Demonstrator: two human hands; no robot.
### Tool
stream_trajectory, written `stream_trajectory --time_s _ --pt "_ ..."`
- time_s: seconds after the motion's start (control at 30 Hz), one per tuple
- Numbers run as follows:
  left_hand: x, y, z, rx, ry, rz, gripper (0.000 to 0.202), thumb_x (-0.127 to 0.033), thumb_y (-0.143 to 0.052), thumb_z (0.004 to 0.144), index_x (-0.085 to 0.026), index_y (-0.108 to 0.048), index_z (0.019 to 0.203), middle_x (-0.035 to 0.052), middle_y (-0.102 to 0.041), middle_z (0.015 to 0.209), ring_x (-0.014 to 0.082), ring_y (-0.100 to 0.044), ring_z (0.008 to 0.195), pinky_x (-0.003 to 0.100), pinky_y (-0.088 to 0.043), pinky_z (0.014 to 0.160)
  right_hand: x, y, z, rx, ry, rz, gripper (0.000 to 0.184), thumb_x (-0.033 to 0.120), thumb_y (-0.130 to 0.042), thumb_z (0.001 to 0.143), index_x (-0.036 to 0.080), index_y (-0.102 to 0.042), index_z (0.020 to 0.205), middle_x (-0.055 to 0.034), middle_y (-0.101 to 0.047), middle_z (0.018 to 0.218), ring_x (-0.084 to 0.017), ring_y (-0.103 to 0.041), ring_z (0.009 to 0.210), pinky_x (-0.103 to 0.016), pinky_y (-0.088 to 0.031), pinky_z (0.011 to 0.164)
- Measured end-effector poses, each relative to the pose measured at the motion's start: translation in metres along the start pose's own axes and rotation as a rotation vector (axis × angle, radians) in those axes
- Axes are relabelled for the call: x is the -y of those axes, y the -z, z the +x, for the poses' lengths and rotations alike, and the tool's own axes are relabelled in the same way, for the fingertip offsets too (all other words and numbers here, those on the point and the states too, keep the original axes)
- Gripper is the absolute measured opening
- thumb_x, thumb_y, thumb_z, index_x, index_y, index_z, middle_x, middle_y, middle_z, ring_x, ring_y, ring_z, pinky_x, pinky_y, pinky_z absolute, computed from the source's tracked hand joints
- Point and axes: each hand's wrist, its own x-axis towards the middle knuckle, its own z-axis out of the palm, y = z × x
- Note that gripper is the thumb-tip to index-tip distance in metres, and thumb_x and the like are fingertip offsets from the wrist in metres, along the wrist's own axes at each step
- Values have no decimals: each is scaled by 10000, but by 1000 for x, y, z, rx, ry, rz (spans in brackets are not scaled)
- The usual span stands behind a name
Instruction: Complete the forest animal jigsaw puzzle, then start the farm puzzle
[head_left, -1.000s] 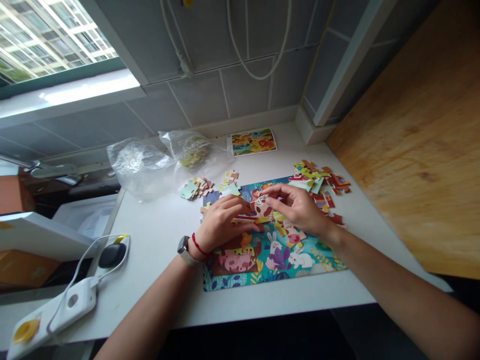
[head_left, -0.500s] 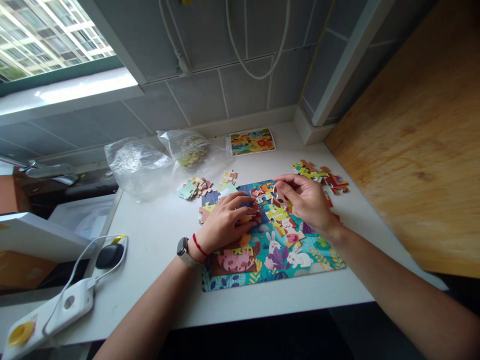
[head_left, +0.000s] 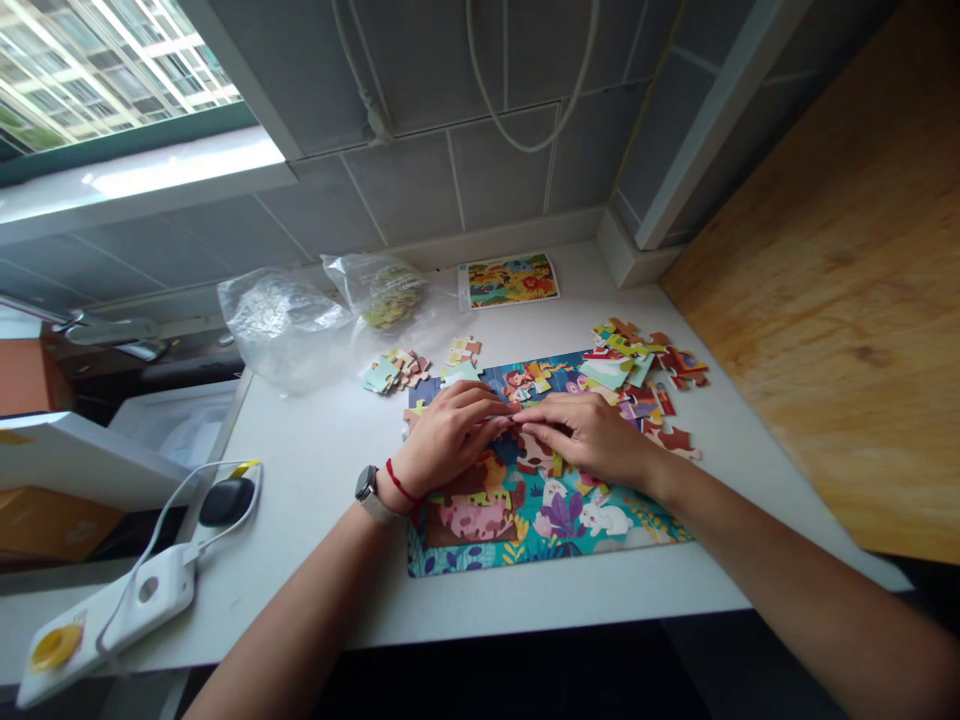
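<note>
Since the previous frame, the right hand (head_left: 596, 435) has swung to its left, so its fingertips now meet those of the left hand (head_left: 457, 430), and the cow-patched jigsaw piece (head_left: 536, 456) has come with it toward the middle of the puzzle board (head_left: 457, 560). From my remote seat I see that piece over the board, just under the right thumb; whether it is pinched or simply lying there, I cannot tell. Right thumb and forefinger are drawn narrow. The left hand is curled low over the board, and what its fingers may hold is hidden from me. I judge the piece to be light, stiff cardboard, with a smooth printed face that may slide under a flat push. Its knobs look weakest, liable to bend or fray if twisted. I would take it by two opposite edges, thumb against forefinger, clear of those knobs. Loose jigsaw pieces (head_left: 626, 345) lie heaped at the board's far right corner.
</note>
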Motion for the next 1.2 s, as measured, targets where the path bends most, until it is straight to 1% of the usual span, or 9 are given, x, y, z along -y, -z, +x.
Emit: stream_trajectory --time_s 0.1,0.2,0.37,0.5,0.6,0.7,1.0,1.1,1.2 --pt "-2 1 1 7 9 -11 230 -285 -550 1102 -210 -754 1178 80 -783 1093 242 -678 1106 445 -575 988 1 3 1 -164 40 -83 205 262 -671 990 285 -839 1104 -58 -837 1041 -258 -761 1004 -447 -614 944" --pt "-3 1 2 10 3 -5 208 -289 -582 1090 -211 -757 1168 80 -784 1090 234 -684 1083 438 -577 977 3 12 1 -357 -14 -106 195 294 -656 1014 274 -831 1097 -69 -820 1013 -260 -752 967 -452 -605 940" --pt "-3 -2 1 6 -75 17 160 -305 -650 1056 -222 -750 1150 65 -782 1180 242 -666 1152 447 -574 1020 1 31 2 -700 -87 -1 177 370 -699 1000 255 -800 1087 -35 -786 868 -212 -750 811 -384 -612 822" --pt "-4 -3 -1 51 -98 41 277 -430 -722 1006 -246 -732 1213 75 -740 1286 279 -626 1261 488 -560 1070 -10 45 7 -915 -63 107 158 386 -730 969 247 -784 1020 -3 -743 787 -172 -723 736 -315 -590 730" --pt "-3 -4 -3 121 -111 60 470 -583 -766 931 -250 -719 1260 109 -679 1392 340 -569 1362 559 -534 1114 -18 53 9 -943 -85 193 149 375 -726 962 246 -776 1017 2 -732 789 -156 -707 738 -295 -576 734" --pt "-1 -6 -5 165 -98 70 592 -652 -766 898 -247 -694 1323 135 -621 1467 382 -505 1438 611 -506 1148 -20 56 9 -948 -97 235 142 367 -729 948 247 -774 1009 4 -725 787 -149 -693 738 -288 -567 734" --pt "-4 -7 -5 149 -60 51 443 -555 -742 958 -236 -683 1259 129 -606 1470 367 -494 1447 610 -489 1168 -26 67 10 -970 -174 182 187 397 -719 916 236 -770 996 -6 -724 814 -167 -696 790 -300 -562 731" --pt "-4 -7 -4 140 -67 12 413 -548 -746 956 -216 -671 1189 135 -626 1439 354 -509 1431 585 -493 1164 -39 77 9 -911 -246 42 215 383 -730 878 226 -780 1017 -41 -766 942 -211 -718 923 -374 -582 872" --pt "-3 -8 -4 129 -75 -20 387 -535 -754 953 -206 -651 1128 136 -653 1395 341 -540 1393 557 -498 1154 -54 86 6 -893 -265 -127 275 347 -719 852 226 -781 1091 -80 -770 1156 -263 -696 1138 -472 -522 1078"
